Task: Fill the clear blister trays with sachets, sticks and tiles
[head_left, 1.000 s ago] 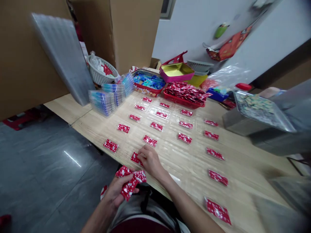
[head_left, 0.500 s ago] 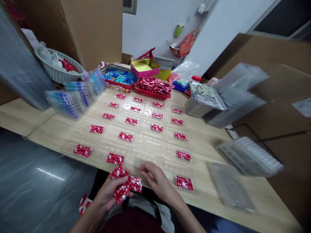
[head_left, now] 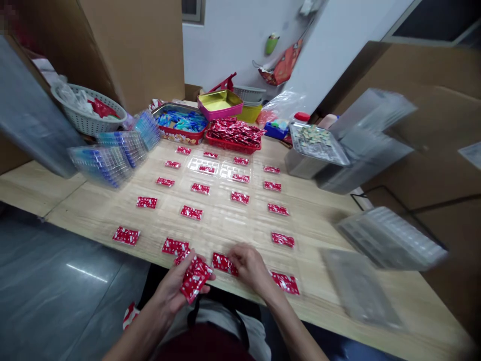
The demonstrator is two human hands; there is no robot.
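Observation:
My left hand (head_left: 176, 283) is closed around a few red packets with white dots (head_left: 196, 277), held just over the table's front edge. My right hand (head_left: 248, 265) pinches the right end of another red packet (head_left: 224, 263), low over the clear plastic trays at the front of the table. Similar packets lie spaced out in rows on the trays; one (head_left: 175, 246) is just beyond my left hand, and another (head_left: 285, 283) is partly behind my right wrist.
A red basket heaped with packets (head_left: 235, 145) stands at the back, beside a tin of blue packets (head_left: 182, 120). Stacked clear trays (head_left: 101, 163) are at the left. A metal tin (head_left: 315, 143) and more clear trays (head_left: 391, 235) stand at the right.
A red packet has passed from the left hand's bunch to my right hand, which now holds it at the table's front. The view has shifted slightly.

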